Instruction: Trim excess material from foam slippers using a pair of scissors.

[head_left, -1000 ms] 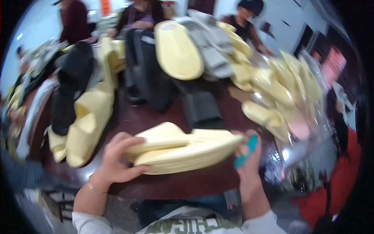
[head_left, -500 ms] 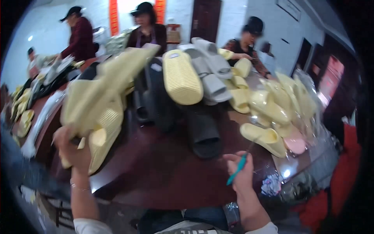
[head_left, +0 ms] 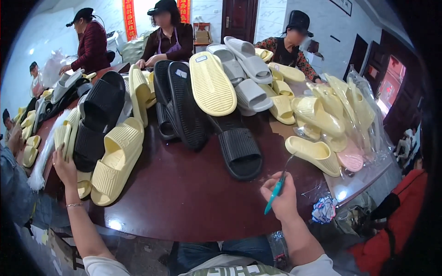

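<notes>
On the dark tabletop [head_left: 184, 193], slippers lie heaped; clear bags [head_left: 363, 115] at my right hold more yellow ones. A yellow slipper [head_left: 117, 158] lies just right of my left hand [head_left: 64, 168], long axis running away from me. That hand: fingers loose, gripping nothing. Right hand [head_left: 283, 198] closed on teal cutters [head_left: 276, 191].

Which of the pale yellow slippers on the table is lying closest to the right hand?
The single yellow slipper just beyond the right hand, lying apart near the table's right edge, beside the bagged pink one. The other yellow slippers lie farther off.
</notes>
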Motion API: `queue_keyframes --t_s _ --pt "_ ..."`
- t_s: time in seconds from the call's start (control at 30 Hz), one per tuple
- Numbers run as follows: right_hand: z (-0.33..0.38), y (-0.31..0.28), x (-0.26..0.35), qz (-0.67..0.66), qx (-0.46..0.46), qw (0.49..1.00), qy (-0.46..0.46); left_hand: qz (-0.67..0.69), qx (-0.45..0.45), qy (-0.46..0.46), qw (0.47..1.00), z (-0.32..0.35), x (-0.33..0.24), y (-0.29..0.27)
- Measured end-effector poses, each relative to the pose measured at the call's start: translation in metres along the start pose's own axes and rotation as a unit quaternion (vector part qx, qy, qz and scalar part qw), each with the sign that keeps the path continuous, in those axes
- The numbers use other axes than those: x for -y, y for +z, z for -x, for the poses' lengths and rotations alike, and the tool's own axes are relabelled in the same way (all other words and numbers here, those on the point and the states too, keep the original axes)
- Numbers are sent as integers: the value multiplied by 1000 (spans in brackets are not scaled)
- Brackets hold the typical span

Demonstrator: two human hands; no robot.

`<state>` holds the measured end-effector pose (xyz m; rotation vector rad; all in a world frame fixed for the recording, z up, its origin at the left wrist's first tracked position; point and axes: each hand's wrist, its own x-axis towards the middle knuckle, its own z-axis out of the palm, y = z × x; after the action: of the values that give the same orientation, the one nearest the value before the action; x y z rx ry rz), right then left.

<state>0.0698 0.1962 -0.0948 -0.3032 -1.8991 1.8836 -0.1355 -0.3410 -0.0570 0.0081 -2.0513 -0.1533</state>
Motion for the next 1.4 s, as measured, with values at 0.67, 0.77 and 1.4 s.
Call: queue_keyframes --t_s 0.67,0.77,1.4 --pt "-123 57 18 -129 -135 974 -127 417 200 -1 886 -1 -299 93" --pt "-180 42 -5 -138 -183 972 -55 545 273 -103 786 15 -301 115" --pt "-299 33 -65 -219 -186 951 115 534 262 -110 796 15 -310 103"
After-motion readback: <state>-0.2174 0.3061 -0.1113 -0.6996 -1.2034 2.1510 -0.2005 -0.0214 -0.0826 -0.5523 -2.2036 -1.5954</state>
